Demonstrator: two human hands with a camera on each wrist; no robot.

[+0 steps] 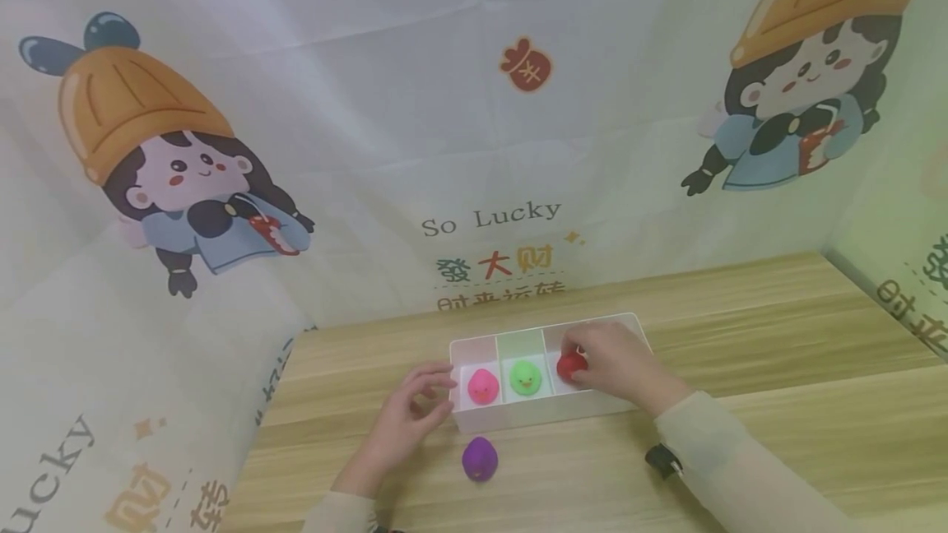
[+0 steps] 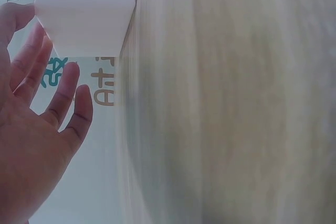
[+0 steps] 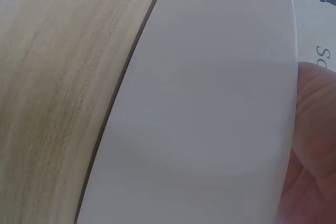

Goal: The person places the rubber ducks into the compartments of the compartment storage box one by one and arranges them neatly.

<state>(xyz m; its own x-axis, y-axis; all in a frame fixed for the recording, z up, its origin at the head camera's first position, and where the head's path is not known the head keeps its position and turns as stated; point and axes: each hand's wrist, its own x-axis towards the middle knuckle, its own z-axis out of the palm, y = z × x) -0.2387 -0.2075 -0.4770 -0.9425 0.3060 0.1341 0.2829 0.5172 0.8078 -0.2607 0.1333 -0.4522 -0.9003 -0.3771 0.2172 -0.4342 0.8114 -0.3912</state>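
A white box (image 1: 533, 411) with three compartments stands on the table. In its left compartment sits a pink rubber duck (image 1: 483, 387), and a green rubber duck (image 1: 526, 377) sits in the middle one. My right hand (image 1: 618, 360) reaches into the right compartment and grips a red rubber duck (image 1: 570, 368) with thumb and fingers; part of the duck is hidden by the hand. At the box's left end is my left hand (image 1: 411, 410), fingers loosely spread and fingertips right at the wall. The left wrist view shows this hand (image 2: 42, 114) beside the box's corner (image 2: 86, 30).
In front of the box, a purple rubber duck (image 1: 480, 460) lies on the wooden table (image 1: 355, 360). A printed cloth (image 1: 370, 146) hangs behind and at the sides. Near my right sleeve (image 1: 711, 434) there is a small black object (image 1: 662, 461).
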